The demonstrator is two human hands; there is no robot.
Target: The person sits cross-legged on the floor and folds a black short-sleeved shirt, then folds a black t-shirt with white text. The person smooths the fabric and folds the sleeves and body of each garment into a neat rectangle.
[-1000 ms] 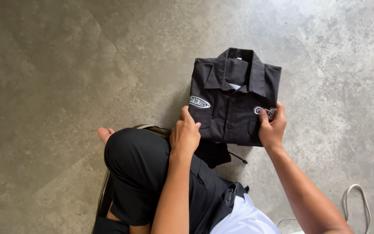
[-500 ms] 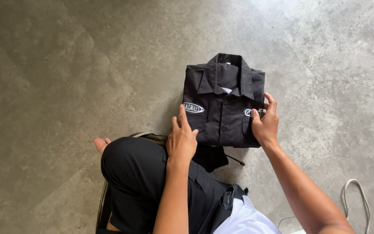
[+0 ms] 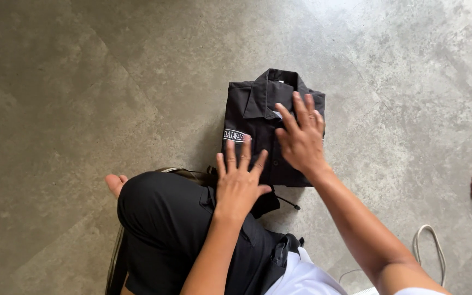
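1. Nearest the camera, the person's bent knee in black trousers [image 3: 165, 218] sits at about 7 o'clock. A loose bit of dark cloth [image 3: 266, 201] pokes out just past it, under the shirt's near edge.
2. Left hand [image 3: 240, 183] lies flat with fingers spread wide on the near edge of the folded black shirt [image 3: 258, 117], gripping nothing.
3. Right hand [image 3: 301, 136] is the same, splayed flat on the shirt's right half, toward 1 o'clock.
4. Risk, I'd say: nothing pins the folds except palm pressure, so a sideways drag could skew the stack or pop a tucked sleeve out.
5. Shirt rests on the grey floor [image 3: 83, 82], long axis running 6 to 12, collar at 12.
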